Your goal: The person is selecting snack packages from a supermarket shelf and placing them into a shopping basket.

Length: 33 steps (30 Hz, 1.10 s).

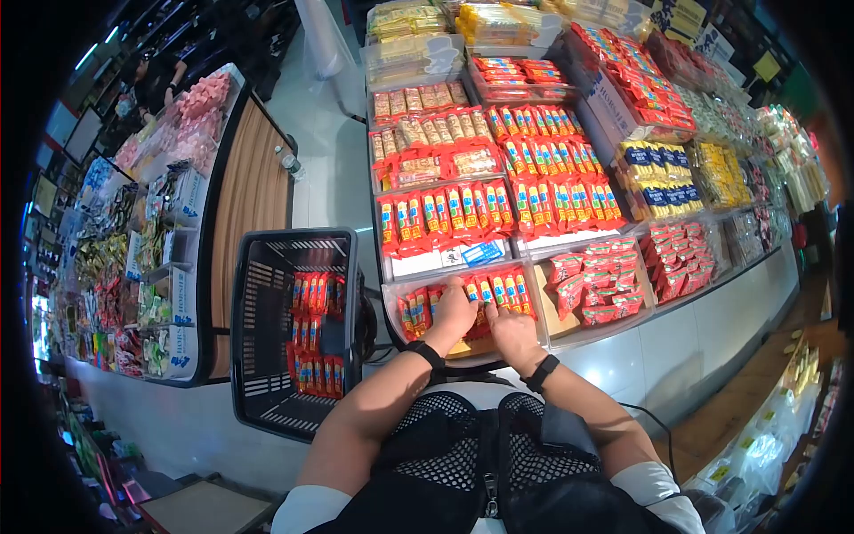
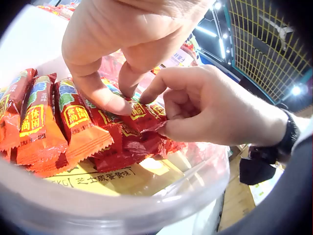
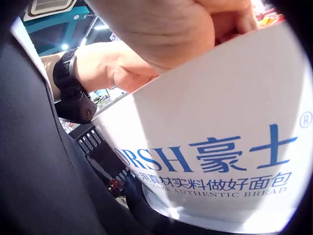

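Red-wrapped snack bars [image 2: 73, 115] lie in rows in a clear-walled bin [image 2: 210, 171] at the front of the display. My left hand [image 1: 452, 313] reaches down into this bin, its bent thumb and finger pinching a snack bar among the others. Beside it, my right hand [image 1: 514, 334] pinches the near end of a red snack bar [image 2: 139, 115] between thumb and forefinger. In the left wrist view the fingertips of both hands meet close together over the packets. The right wrist view mostly shows the bin's printed white front [image 3: 220, 112], which hides the right fingertips.
A black shopping basket [image 1: 245, 329] stands at the left with several red packets [image 1: 316, 374] inside. Further bins of red snacks [image 1: 445, 214] rise behind, with small red packets [image 1: 600, 289] to the right. Another wood-sided display [image 1: 253, 178] stands across the aisle.
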Each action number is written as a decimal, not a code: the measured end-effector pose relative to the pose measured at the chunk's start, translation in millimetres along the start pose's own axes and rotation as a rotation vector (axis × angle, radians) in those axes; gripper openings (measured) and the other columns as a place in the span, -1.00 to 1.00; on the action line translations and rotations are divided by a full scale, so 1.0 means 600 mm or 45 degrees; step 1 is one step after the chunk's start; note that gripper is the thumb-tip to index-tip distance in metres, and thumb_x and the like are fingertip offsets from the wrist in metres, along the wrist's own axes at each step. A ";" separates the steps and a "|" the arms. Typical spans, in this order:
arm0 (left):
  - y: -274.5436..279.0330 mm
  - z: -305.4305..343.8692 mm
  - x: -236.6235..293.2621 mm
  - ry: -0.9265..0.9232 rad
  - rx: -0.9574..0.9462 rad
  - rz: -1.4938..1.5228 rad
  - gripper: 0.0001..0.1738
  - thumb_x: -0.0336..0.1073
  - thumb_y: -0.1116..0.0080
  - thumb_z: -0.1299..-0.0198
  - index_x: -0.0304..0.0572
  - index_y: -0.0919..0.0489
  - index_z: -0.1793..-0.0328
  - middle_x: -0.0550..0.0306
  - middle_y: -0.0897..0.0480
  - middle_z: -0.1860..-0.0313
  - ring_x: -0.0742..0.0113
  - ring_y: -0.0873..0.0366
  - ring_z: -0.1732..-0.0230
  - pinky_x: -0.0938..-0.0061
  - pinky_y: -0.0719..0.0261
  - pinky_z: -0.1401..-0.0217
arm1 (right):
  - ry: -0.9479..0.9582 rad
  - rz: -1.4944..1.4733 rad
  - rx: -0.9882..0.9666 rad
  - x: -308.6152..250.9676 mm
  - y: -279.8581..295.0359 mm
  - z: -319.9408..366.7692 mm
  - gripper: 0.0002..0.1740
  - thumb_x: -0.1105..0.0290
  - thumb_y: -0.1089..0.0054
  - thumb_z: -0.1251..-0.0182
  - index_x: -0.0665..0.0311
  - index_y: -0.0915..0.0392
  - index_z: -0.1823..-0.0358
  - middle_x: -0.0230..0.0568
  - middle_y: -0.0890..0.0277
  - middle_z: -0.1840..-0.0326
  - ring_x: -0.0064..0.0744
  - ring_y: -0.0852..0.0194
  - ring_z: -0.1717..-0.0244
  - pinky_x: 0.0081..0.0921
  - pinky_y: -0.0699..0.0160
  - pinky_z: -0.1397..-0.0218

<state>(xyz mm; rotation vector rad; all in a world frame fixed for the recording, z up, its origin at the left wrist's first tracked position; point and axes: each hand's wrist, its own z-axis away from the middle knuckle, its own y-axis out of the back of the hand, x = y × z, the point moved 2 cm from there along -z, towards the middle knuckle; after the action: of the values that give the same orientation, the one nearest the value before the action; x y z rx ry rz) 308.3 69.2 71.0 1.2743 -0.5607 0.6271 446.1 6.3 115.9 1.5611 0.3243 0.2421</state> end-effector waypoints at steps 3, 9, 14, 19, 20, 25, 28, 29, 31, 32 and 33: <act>0.004 0.003 0.005 0.000 0.032 0.031 -0.40 -0.32 -0.45 -0.10 -0.32 -0.42 -0.22 -0.16 -0.73 0.23 -0.08 -0.74 0.14 0.16 -0.67 0.01 | 0.018 0.016 0.040 -0.001 -0.004 -0.004 -0.79 0.42 -0.08 -0.30 0.21 -0.47 0.04 -0.27 -0.60 0.43 -0.31 -0.71 0.41 -0.37 -0.64 0.41; 0.015 0.013 0.025 -0.073 -0.122 0.159 -0.42 -0.39 -0.38 -0.12 -0.33 -0.35 -0.22 -0.36 -0.62 -0.07 -0.31 -0.59 -0.15 -0.03 -0.58 -0.15 | -0.031 -0.227 -0.073 0.007 0.010 0.001 -0.81 0.46 -0.09 -0.27 0.24 -0.45 0.09 -0.14 -0.65 0.39 -0.19 -0.73 0.38 -0.27 -0.66 0.37; 0.013 0.011 0.020 -0.043 -0.214 0.228 -0.40 -0.40 -0.36 -0.13 -0.34 -0.33 -0.25 -0.38 -0.54 -0.19 -0.30 -0.51 -0.25 0.00 -0.53 -0.24 | -0.101 -0.364 -0.049 0.007 0.013 0.016 -0.70 0.45 -0.15 -0.21 0.28 -0.49 0.01 -0.09 -0.66 0.34 -0.10 -0.71 0.35 -0.19 -0.67 0.31; 0.002 0.015 0.000 -0.128 -0.096 0.209 -0.38 -0.38 -0.39 -0.12 -0.32 -0.37 -0.28 -0.28 -0.58 -0.10 -0.19 -0.56 -0.15 0.10 -0.56 -0.17 | -0.174 -0.387 0.094 0.004 0.036 0.004 -0.61 0.38 -0.23 -0.22 0.30 -0.51 -0.09 -0.06 -0.66 0.28 -0.08 -0.71 0.33 -0.19 -0.68 0.29; -0.001 0.017 -0.002 -0.184 0.005 0.183 -0.40 -0.38 -0.43 -0.10 -0.32 -0.42 -0.26 -0.19 -0.61 -0.01 -0.08 -0.63 -0.02 0.20 -0.61 -0.07 | -0.176 -0.335 0.102 0.010 0.027 0.003 -0.58 0.36 -0.25 -0.23 0.30 -0.50 -0.11 -0.05 -0.66 0.26 -0.07 -0.71 0.33 -0.19 -0.68 0.29; 0.050 0.030 0.023 -0.188 -0.244 0.207 -0.38 -0.27 -0.42 -0.16 -0.33 -0.44 -0.29 -0.17 -0.62 -0.06 -0.03 -0.64 -0.06 0.23 -0.60 -0.13 | -0.163 -0.371 0.029 0.017 0.013 0.007 -0.51 0.35 -0.26 -0.25 0.29 -0.49 -0.21 0.03 -0.66 0.12 0.00 -0.71 0.18 -0.15 -0.69 0.13; 0.111 0.038 0.015 -0.279 -0.459 0.320 -0.43 -0.24 -0.41 -0.20 -0.31 -0.49 -0.27 -0.11 -0.66 -0.02 0.04 -0.65 -0.06 0.25 -0.59 -0.15 | -0.221 -0.542 0.027 0.024 0.021 0.011 -0.49 0.44 -0.31 -0.23 0.32 -0.49 -0.24 0.11 -0.64 0.03 0.13 -0.65 0.06 -0.10 -0.63 0.01; 0.137 0.044 0.008 -0.365 -0.568 0.421 -0.46 -0.23 -0.40 -0.22 -0.31 -0.51 -0.26 -0.09 -0.68 0.01 0.09 -0.66 -0.06 0.27 -0.59 -0.16 | -0.207 -0.577 0.060 0.029 0.021 0.013 -0.52 0.45 -0.32 -0.23 0.33 -0.52 -0.21 0.10 -0.67 0.09 0.12 -0.68 0.13 -0.12 -0.64 0.09; 0.212 0.059 -0.011 -0.379 -0.499 0.573 -0.58 -0.31 -0.33 -0.31 -0.30 -0.54 -0.23 0.03 -0.71 0.07 0.27 -0.68 -0.02 0.37 -0.60 -0.12 | -0.273 -0.549 0.068 0.027 0.044 0.012 -0.56 0.46 -0.33 -0.24 0.33 -0.55 -0.16 0.07 -0.68 0.15 0.05 -0.69 0.24 -0.15 -0.63 0.19; 0.249 0.062 -0.035 -0.302 -0.460 0.752 -0.61 -0.34 -0.31 -0.32 -0.30 -0.54 -0.22 0.06 -0.70 0.07 0.31 -0.69 0.00 0.41 -0.62 -0.08 | -0.294 -0.586 0.044 0.029 0.049 0.013 -0.58 0.45 -0.29 -0.26 0.33 -0.56 -0.16 0.08 -0.68 0.11 0.08 -0.68 0.19 -0.12 -0.64 0.13; 0.293 0.065 -0.058 -0.230 -0.418 0.932 -0.64 -0.37 -0.28 -0.34 -0.31 -0.55 -0.22 0.10 -0.70 0.08 0.35 -0.69 0.02 0.46 -0.64 -0.05 | -0.320 -0.621 0.019 0.030 0.054 0.013 -0.60 0.44 -0.26 -0.28 0.33 -0.57 -0.15 0.10 -0.67 0.07 0.10 -0.68 0.14 -0.09 -0.64 0.07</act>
<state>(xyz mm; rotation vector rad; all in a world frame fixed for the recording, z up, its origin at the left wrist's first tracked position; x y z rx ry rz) 158.7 57.6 176.1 0.7976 -1.2516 0.9758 467.4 5.3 147.2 1.4590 0.4953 -0.3334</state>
